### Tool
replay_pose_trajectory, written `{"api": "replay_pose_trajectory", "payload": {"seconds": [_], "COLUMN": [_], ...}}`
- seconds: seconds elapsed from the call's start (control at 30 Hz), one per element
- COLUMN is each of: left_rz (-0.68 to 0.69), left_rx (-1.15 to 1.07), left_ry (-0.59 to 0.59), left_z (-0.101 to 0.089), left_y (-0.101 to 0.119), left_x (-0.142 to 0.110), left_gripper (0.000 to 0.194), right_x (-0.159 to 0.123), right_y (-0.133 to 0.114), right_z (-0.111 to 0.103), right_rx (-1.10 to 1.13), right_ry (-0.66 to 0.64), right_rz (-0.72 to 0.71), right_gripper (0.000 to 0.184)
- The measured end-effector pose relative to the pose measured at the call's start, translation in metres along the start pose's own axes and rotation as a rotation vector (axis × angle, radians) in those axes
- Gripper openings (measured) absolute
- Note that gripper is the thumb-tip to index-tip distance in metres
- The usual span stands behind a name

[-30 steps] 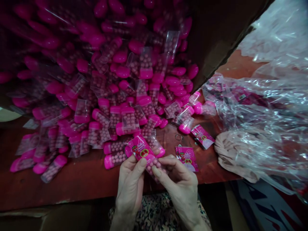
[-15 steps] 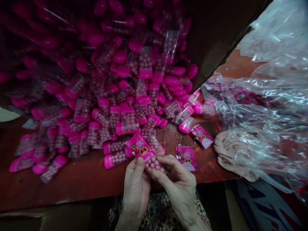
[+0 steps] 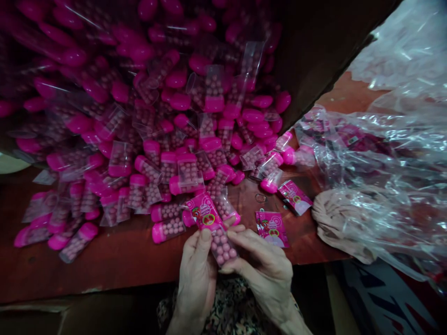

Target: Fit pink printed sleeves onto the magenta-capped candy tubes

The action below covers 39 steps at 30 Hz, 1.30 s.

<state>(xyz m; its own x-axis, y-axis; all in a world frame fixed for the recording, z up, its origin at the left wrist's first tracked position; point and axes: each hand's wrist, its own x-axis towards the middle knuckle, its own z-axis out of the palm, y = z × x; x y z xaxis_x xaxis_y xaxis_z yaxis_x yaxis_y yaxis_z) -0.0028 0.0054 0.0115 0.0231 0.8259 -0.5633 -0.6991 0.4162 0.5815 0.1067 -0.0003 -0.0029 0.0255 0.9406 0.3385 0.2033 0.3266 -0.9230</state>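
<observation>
Just past the table's front edge, I hold a clear tube of pink balls between both hands. A pink printed label covers its far end. My left hand is closed round the left side, thumb lying at the label's lower edge. My right hand pinches the right side and near end, with the thumb low and the fingers above. Beyond my hands lie several similar tubes with pink caps, such as one tube. A flat pink label lies right behind my right hand.
A big heap of pink-capped tubes spills onto the red-brown table from a dark box. Another pink label lies at right, near a beige cloth and crumpled clear plastic bags.
My right hand has slid a little right and down along the tube. More of the pink balls show below the label, and tube and label have turned slightly more upright.
</observation>
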Motion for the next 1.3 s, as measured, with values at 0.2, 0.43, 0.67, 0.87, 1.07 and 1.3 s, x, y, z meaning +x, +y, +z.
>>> {"api": "replay_pose_trajectory", "payload": {"seconds": [0.2,0.43,0.67,0.87,1.07,1.3], "left_rz": [-0.010,-0.038,-0.047,-0.066,-0.086,-0.061], "left_rx": [-0.012,0.015,0.012,0.010,-0.062,-0.034], "left_ry": [-0.057,0.040,0.072,-0.005,0.025,-0.078], "left_z": [0.002,-0.003,-0.002,0.002,0.002,0.004], "left_y": [0.001,-0.003,-0.006,-0.014,-0.018,-0.015], "left_x": [-0.003,-0.002,-0.008,-0.011,-0.011,-0.011], "left_gripper": [0.025,0.023,0.021,0.027,0.020,0.019], "right_x": [-0.006,-0.009,-0.004,-0.011,-0.012,-0.015], "right_y": [0.000,-0.003,-0.007,0.000,0.003,0.013], "right_z": [0.003,0.006,0.000,-0.001,-0.002,0.000], "right_rx": [0.006,0.051,-0.140,-0.170,-0.218,-0.215], "right_ry": [0.050,0.083,0.018,0.161,0.176,0.281], "right_rz": [0.017,0.122,-0.072,-0.088,-0.086,-0.113], "right_gripper": [0.040,0.048,0.043,0.041,0.040,0.037]}}
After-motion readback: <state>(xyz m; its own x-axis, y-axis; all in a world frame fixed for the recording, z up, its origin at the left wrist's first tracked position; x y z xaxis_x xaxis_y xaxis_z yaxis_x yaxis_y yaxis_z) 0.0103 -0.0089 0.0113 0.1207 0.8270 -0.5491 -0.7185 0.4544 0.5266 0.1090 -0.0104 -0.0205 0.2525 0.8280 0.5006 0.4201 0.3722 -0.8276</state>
